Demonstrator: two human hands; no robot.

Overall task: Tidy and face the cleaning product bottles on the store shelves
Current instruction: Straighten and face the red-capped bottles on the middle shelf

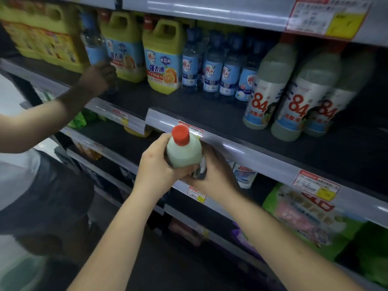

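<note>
I hold a pale green bottle with a red cap (184, 151) upright in front of the shelf edge, below the middle shelf (210, 114). My left hand (156, 164) wraps its left side and my right hand (212, 171) grips its lower right side. On the middle shelf stand yellow detergent jugs (162, 57), several small clear blue-labelled bottles (212, 66) and three white "84" disinfectant bottles (270, 89) at the right. The held bottle's label is hidden by my hands.
Another person at the left reaches an arm onto the same shelf; their hand (98, 77) holds a clear blue-labelled bottle (93, 40) beside the yellow jugs. Price strips (189, 127) line the shelf fronts. Green bags (308, 219) fill the lower right shelf.
</note>
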